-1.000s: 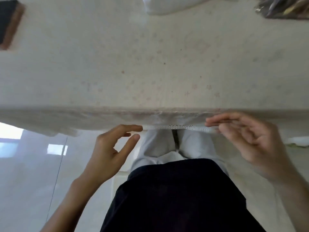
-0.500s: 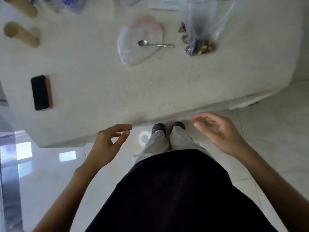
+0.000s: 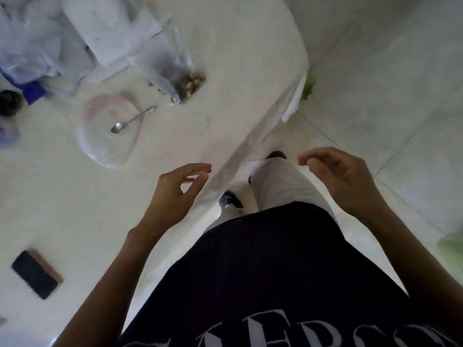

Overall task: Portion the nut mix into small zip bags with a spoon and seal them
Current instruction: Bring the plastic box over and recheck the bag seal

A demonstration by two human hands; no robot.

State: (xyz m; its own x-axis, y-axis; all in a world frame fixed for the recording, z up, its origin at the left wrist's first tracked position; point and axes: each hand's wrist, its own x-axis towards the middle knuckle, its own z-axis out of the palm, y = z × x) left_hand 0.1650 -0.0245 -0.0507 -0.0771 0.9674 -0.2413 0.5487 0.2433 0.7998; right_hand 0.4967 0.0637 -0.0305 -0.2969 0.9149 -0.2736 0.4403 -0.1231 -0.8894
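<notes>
Nut mix (image 3: 188, 82) sits at the bottom of a large clear plastic bag (image 3: 166, 60) lying on the far part of the pale countertop (image 3: 238, 71), its mouth pointing away toward a heap of white and bluish plastic bags (image 3: 75, 28). Just left of and nearer than it, a metal spoon (image 3: 131, 120) lies across a flat, clear plastic sheet (image 3: 105, 131), possibly small zip bags, though blur makes that hard to tell; the bowl of the spoon points near-left, the handle toward the nuts.

Nearer, both hands hover apart from everything. Over the counter's near edge, the left hand (image 3: 175, 194) has loosely curled fingers, thumb and forefinger close together with a small gap, holding nothing. Beyond the counter's edge, above the tiled floor (image 3: 388, 96), the right hand (image 3: 343, 179) has its fingers softly bent, also empty.

At the near left of the counter lies a dark phone (image 3: 35, 276) on a brownish case. A dark round object (image 3: 10, 102) sits at the far left edge.
</notes>
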